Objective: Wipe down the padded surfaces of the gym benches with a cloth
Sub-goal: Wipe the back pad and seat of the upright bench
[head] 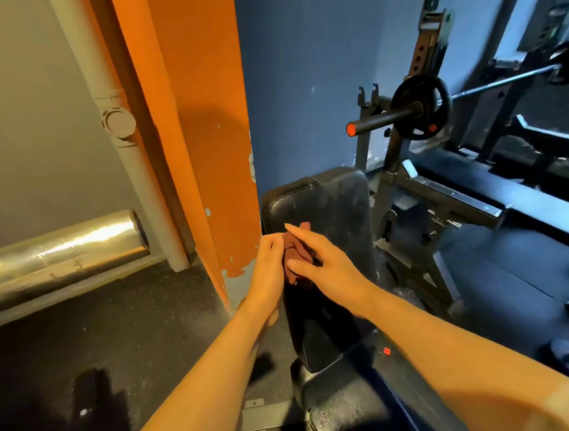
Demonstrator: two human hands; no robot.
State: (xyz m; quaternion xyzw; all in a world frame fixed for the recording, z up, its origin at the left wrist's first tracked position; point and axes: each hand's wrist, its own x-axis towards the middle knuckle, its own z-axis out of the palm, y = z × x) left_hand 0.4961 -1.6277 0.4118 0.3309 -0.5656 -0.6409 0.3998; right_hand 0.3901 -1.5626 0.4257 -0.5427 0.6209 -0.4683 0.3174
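A black padded bench backrest (330, 204) rises in front of me, with its seat pad (342, 420) low in the frame. Both my hands meet over the backrest's left side. My left hand (269, 268) is curled around a bunched reddish-brown cloth (295, 255). My right hand (321, 263) lies against the cloth from the right, fingers extended and pointing up-left, thumb pressed on the fabric. Most of the cloth is hidden between the two hands.
An orange pillar (207, 136) stands close on the left of the bench. A barbell (415, 109) with a black plate rests on a rack to the right, above another bench frame (453, 193). A silver duct (56, 252) lies along the left wall.
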